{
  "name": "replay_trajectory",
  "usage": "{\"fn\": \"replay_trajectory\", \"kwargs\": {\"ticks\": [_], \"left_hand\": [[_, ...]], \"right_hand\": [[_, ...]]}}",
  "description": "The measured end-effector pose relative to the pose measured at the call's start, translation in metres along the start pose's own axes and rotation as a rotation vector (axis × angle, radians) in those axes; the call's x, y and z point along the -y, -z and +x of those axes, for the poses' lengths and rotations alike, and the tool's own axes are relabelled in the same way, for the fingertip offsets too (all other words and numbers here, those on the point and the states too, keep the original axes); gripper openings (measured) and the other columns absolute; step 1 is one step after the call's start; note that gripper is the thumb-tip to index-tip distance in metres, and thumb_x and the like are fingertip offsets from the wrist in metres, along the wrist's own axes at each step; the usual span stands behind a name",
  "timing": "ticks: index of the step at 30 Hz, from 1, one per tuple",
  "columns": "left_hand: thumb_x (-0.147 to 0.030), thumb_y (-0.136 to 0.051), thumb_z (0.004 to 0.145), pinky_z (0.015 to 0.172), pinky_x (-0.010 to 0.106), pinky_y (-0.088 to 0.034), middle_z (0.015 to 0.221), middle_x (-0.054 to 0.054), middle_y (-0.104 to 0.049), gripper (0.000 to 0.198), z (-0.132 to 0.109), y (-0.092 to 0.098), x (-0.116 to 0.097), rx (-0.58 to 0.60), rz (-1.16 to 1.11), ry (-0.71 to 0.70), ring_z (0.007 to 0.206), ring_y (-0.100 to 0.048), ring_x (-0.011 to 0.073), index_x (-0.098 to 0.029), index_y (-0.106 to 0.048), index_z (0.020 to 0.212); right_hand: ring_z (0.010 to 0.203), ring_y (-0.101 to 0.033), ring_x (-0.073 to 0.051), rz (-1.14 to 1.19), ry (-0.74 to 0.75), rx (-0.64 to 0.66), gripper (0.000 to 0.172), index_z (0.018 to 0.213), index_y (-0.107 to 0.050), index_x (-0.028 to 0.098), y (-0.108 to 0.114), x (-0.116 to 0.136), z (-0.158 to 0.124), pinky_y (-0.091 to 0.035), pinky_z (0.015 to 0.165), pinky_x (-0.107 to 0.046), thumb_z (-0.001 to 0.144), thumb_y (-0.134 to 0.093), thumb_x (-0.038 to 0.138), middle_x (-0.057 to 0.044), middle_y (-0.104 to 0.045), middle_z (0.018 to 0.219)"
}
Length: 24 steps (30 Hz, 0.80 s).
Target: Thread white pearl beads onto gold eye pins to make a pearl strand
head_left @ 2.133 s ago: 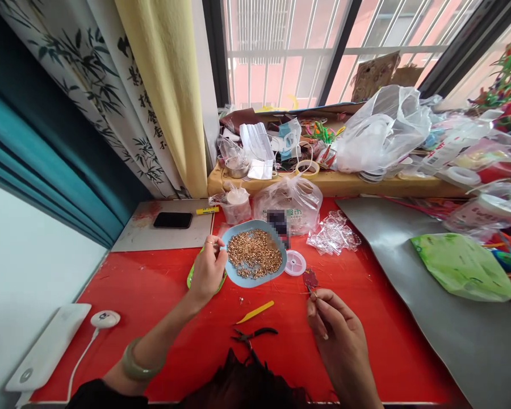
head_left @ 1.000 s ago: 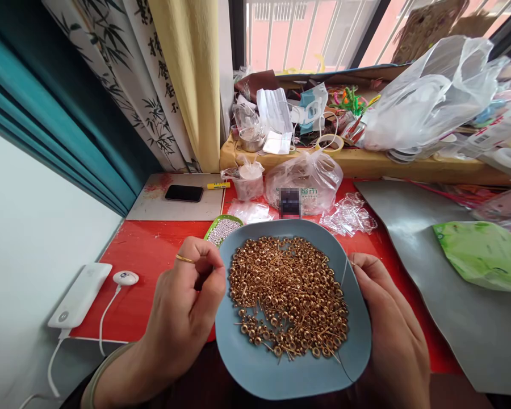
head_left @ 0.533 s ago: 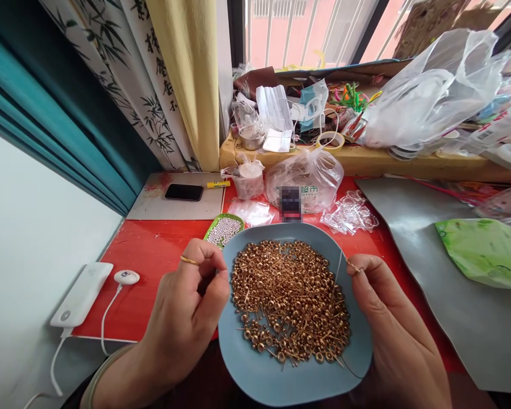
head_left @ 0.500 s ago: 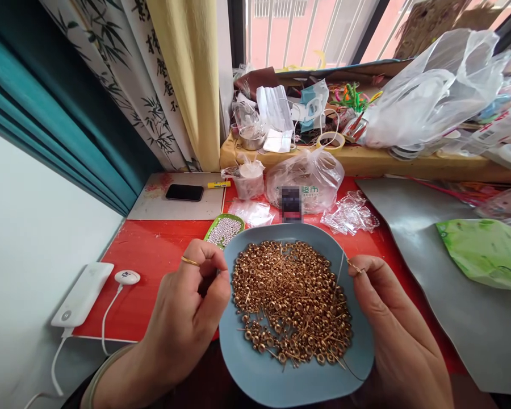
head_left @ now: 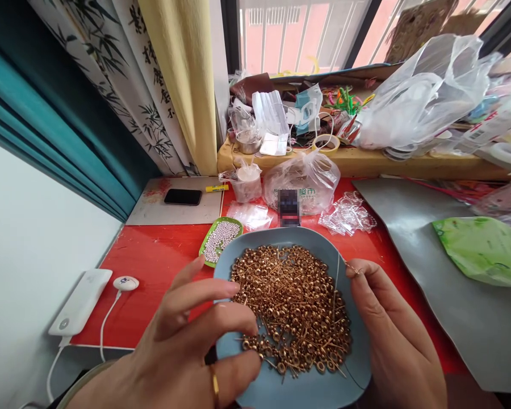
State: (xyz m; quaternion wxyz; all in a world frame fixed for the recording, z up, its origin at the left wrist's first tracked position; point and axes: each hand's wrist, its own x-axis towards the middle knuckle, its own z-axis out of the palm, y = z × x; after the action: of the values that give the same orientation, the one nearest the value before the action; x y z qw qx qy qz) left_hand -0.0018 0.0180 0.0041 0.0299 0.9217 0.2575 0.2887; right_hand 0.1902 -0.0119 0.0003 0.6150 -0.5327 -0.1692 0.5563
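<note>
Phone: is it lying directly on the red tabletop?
No, the phone lies flat on a grey board.

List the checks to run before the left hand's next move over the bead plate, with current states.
1. Free left hand: ok, fingers spread, tips on the gold beads.
2. Grip of right hand on thin wire: ok, pinched at the fingertips.
3. Beads inside blue plate: ok, none seen past the rim.
4. Support under the plate: cannot tell, underside hidden.
5. Wire's lower end: cannot tell, lost among the beads.
</note>
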Motion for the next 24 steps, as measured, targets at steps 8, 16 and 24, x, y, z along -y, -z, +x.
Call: {"fn": "replay_trajectory", "kwargs": {"ticks": [8,16,24], "left_hand": [[-0.028,-0.042,0.087,0.109,0.046,-0.021,0.083,0.0,-0.064,0.027,0.001,0.003,-0.007,-0.011,-0.04,0.159,0.096,-0.045,0.0238,-0.03,-0.068,0.08],[-0.013,-0.044,0.078,0.104,0.05,-0.027,0.087,0.002,-0.063,0.031,-0.002,0.005,0.003,-0.045,-0.088,0.156,0.099,-0.046,0.0253,-0.026,-0.069,0.092],[-0.01,-0.043,0.074,0.107,0.048,-0.025,0.082,-0.002,-0.066,0.032,0.0,0.004,-0.002,0.059,-0.189,0.158,0.101,-0.048,0.0235,-0.03,-0.066,0.083]], "right_hand": [[0.057,-0.056,-0.014,-0.074,0.127,0.066,0.015,0.076,-0.057,0.027,0.011,-0.008,0.006,-0.044,0.047,-0.027,0.078,-0.063,0.041,0.001,-0.058,0.072],[0.055,-0.055,-0.016,-0.067,0.176,0.072,0.011,0.083,-0.058,0.03,0.018,-0.013,0.006,-0.044,0.043,-0.028,0.082,-0.06,0.04,-0.001,-0.061,0.074],[0.056,-0.055,-0.013,-0.069,0.183,0.045,0.014,0.08,-0.056,0.026,0.016,-0.013,0.009,-0.043,0.043,-0.023,0.082,-0.061,0.04,0.001,-0.059,0.074]]}}
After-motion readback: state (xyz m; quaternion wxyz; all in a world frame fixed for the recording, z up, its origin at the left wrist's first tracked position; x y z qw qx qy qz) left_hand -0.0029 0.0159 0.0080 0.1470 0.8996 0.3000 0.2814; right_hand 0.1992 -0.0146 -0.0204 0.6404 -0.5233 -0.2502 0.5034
